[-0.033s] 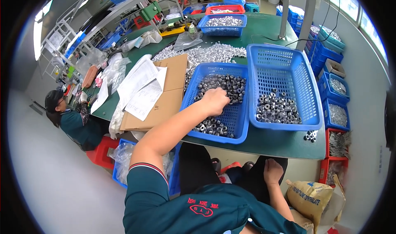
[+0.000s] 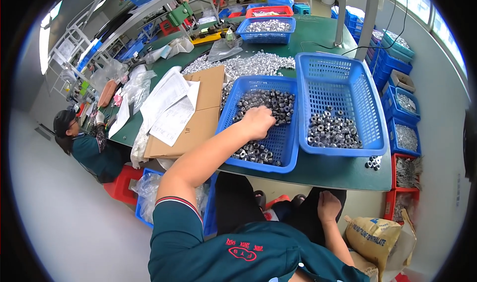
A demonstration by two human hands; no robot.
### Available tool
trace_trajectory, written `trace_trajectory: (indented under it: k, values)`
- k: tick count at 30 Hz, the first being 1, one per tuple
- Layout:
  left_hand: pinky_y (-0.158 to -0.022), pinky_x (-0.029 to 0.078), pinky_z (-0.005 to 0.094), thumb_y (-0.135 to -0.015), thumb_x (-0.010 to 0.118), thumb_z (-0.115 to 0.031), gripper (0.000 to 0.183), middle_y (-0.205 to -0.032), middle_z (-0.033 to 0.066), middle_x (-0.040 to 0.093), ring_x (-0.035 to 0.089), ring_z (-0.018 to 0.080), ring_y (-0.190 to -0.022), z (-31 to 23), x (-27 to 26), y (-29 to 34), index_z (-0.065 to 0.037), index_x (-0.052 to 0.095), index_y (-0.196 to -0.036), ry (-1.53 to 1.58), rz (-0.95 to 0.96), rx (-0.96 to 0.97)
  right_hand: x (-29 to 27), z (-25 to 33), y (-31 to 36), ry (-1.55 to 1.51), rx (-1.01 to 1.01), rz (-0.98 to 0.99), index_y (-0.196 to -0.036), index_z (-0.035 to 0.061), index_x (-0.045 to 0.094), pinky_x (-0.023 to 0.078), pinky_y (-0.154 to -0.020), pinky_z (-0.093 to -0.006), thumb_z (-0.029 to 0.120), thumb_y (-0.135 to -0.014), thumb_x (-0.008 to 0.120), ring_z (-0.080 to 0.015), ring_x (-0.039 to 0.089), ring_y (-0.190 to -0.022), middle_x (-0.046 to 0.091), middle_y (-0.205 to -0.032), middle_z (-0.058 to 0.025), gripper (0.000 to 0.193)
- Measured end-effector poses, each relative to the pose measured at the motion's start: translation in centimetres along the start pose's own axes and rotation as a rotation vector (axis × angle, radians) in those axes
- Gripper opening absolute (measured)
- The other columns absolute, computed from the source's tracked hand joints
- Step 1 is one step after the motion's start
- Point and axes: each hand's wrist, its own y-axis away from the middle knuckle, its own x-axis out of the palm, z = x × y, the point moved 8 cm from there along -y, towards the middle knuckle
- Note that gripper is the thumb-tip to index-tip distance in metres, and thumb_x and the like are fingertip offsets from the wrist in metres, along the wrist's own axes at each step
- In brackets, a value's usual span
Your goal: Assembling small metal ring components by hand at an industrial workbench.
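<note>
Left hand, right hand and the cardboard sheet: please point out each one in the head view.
left hand (image 2: 257,123), head view, on its back, over the metal parts.
right hand (image 2: 329,206), head view, on its back, below the table edge.
cardboard sheet (image 2: 211,85), head view, on its bare upper part.

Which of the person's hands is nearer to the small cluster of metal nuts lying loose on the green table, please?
Right. The right hand rests on the lap below the table edge, under the loose nuts; the left hand is farther away, inside the left blue basket.

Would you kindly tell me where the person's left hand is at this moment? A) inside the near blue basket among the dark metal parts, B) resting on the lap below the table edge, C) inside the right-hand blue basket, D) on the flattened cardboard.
A: the left hand reaches into the near blue basket among the dark metal parts; the right hand lies on the lap.
</note>
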Motion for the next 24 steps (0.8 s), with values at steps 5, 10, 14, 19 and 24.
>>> trace_trajectory:
  k: [5,10,14,19,24]
  values:
    - [-0.084,0.048,0.0401,-0.069,0.063,-0.008,0.013,-0.090,0.0087,0.060,0.056,0.0291,-0.099,0.1,-0.7,-0.1,-0.009,0.067,-0.082,0.055,0.024,0.026,-0.4,-0.7,0.3,0.007,0.030,-0.016,-0.079,0.0091,0.055,0.045,-0.053,-0.0441,0.019,-0.086,0.058,-0.0314,0.058,-0.060,0.057,-0.065,-0.0090,0.013]
    - [-0.070,0.049,0.0228,-0.077,0.071,-0.005,0.017,-0.085,0.0016,0.062,0.059,0.0081,-0.079,1.3,-4.2,3.6,-0.004,0.062,-0.092,1.363,-0.068,-0.207,-0.6,-0.8,0.6,0.012,0.048,-0.010,-0.078,0.0086,0.056,0.045,-0.054,-0.0442,0.019,-0.086,0.059,-0.0316,0.059,-0.061,0.058,-0.066,-0.0095,0.013]
    - [-0.075,0.051,0.0262,-0.082,0.069,-0.003,0.022,-0.095,0.0074,0.066,0.064,0.0137,-0.086,-1.6,-7.1,7.8,0.000,0.062,-0.103,1.900,-0.286,0.004,-0.4,-0.2,0.8,0.028,0.023,0.028,-0.075,0.0087,0.057,0.045,-0.055,-0.0445,0.019,-0.085,0.059,-0.0322,0.059,-0.062,0.059,-0.066,-0.0100,0.014]
    - [-0.073,0.052,0.0283,-0.083,0.067,0.000,0.020,-0.096,0.0120,0.067,0.063,0.0165,-0.083,-4.7,-6.3,11.5,0.001,0.063,-0.103,2.041,-0.389,0.074,-3.5,5.1,-0.7,-0.372,-0.034,0.054,-0.078,0.0056,0.060,0.048,-0.054,-0.0390,0.010,-0.079,0.065,-0.0312,0.062,-0.061,0.061,-0.067,-0.0134,0.007]
    - [-0.072,0.049,0.0312,-0.079,0.069,0.000,0.022,-0.098,0.0144,0.066,0.061,0.0210,-0.085,-7.7,-3.8,14.5,-0.004,0.064,-0.100,2.372,-0.400,-0.003,-11.6,15.8,-6.4,-0.820,-0.193,0.054,-0.084,0.0014,0.062,0.046,-0.051,-0.0319,0.001,-0.078,0.068,-0.0255,0.059,-0.054,0.059,-0.063,-0.0114,0.009]
